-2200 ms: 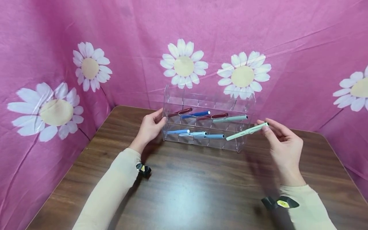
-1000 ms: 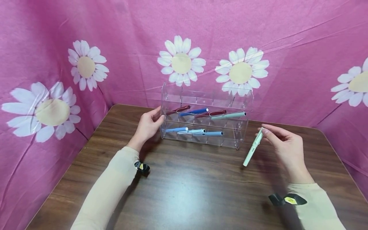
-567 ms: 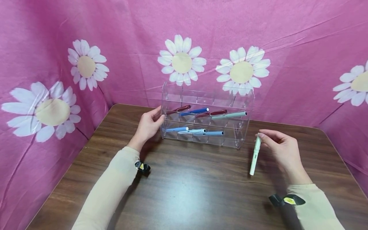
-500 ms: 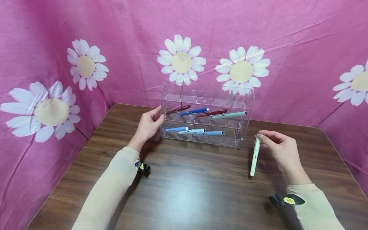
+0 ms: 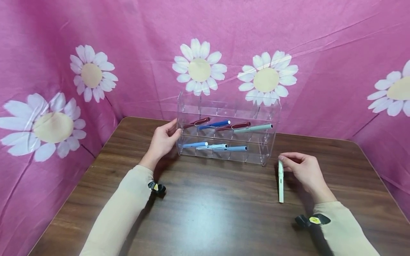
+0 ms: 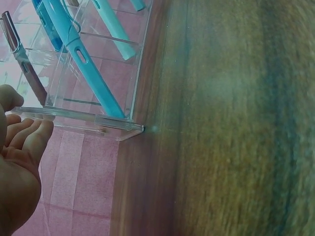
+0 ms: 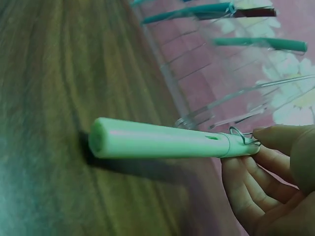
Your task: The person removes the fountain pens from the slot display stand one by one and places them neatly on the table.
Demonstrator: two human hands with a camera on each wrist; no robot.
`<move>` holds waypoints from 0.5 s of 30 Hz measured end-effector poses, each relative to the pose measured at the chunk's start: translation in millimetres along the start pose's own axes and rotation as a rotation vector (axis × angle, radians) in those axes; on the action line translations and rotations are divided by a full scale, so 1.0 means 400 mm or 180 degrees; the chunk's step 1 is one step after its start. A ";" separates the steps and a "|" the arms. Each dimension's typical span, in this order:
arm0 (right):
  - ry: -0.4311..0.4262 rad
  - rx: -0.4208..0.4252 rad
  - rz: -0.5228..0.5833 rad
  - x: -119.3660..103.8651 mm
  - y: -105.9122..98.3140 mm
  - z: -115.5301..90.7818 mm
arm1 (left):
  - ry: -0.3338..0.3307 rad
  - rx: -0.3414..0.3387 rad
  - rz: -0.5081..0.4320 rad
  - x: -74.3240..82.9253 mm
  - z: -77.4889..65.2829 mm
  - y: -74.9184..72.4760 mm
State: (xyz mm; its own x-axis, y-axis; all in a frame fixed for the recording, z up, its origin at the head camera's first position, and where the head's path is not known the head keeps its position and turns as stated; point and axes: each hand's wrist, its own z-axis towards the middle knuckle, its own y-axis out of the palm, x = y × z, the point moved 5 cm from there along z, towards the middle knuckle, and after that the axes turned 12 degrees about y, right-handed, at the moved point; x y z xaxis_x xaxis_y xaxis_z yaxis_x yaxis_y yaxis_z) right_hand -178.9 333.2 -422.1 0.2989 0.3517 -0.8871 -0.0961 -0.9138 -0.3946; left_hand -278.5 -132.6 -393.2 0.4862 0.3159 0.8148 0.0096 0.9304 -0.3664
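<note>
A clear acrylic pen rack (image 5: 272, 142) stands near the back of the table. My left hand (image 5: 161, 141) holds its left side panel, the thumb on the near face in the left wrist view and several fingers on the outer side. My right hand (image 5: 304, 171), right of the rack, pinches a pale mint-green pen (image 7: 162, 140) at its clip end. The pen's other end points toward me, low over the wood. On the rack's middle tier lie two dark red pens, a blue pen (image 5: 215, 124) and a sage-green pen (image 5: 254, 128). Below them rest light blue pens (image 5: 237, 148).
The brown wooden table (image 5: 198, 213) spreads in front of the rack. Pink cloth (image 5: 144, 42) printed with large white daisies hangs behind and beside it. Each wrist wears a black strap with a small yellow-marked unit.
My right hand has drawn the mint-green pen away from the rack's lower right, turned it to point toward me and lowered it toward the table. My left hand stays on the rack's side.
</note>
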 end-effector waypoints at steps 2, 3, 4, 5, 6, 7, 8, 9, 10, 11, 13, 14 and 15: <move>0.0013 -0.0037 -0.0011 0.008 0.007 0.005 | -0.0003 -0.0014 -0.0022 0.000 0.000 0.000; 0.0001 -0.0050 -0.0008 0.011 0.010 0.007 | 0.0001 -0.0020 -0.0030 0.000 0.001 0.001; 0.0000 -0.0063 -0.0015 0.014 0.013 0.010 | 0.0004 -0.0019 -0.0045 0.002 0.000 0.001; 0.0005 -0.0069 -0.0043 0.016 0.015 0.012 | 0.0003 -0.0022 -0.0053 0.004 0.001 0.001; 0.0009 -0.0073 -0.0069 0.018 0.017 0.013 | 0.0003 -0.0024 -0.0061 0.005 0.001 0.001; 0.0016 -0.0076 -0.0107 0.020 0.019 0.015 | 0.0002 -0.0028 -0.0068 0.007 0.001 0.002; 0.0015 -0.0070 -0.0167 0.021 0.020 0.017 | 0.0004 -0.0029 -0.0067 0.007 0.002 0.002; 0.0011 -0.0063 -0.0249 0.021 0.022 0.019 | 0.0002 -0.0028 -0.0060 0.007 0.002 0.001; 0.0001 -0.0043 -0.0355 0.021 0.024 0.020 | -0.0001 -0.0027 -0.0052 0.006 0.003 0.001; -0.0006 -0.0020 -0.0457 0.021 0.026 0.021 | -0.0004 -0.0027 -0.0036 0.004 0.003 0.001; -0.0026 0.0017 -0.0632 0.020 0.031 0.023 | -0.0011 -0.0030 0.0000 0.003 0.002 0.000; -0.0041 0.0033 -0.0709 0.019 0.033 0.024 | -0.0018 -0.0032 0.0003 0.002 0.002 -0.001; -0.0059 0.0048 -0.0788 0.018 0.035 0.024 | -0.0027 -0.0034 0.0016 0.003 0.000 -0.002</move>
State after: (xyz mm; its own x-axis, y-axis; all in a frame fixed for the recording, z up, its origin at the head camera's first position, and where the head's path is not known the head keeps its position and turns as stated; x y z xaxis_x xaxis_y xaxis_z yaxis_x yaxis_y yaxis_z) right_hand -187.4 324.7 -436.4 0.2975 0.5684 -0.7671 -0.0363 -0.7962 -0.6040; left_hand -278.1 -132.8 -392.0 0.4789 0.3223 0.8166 0.0164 0.9267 -0.3754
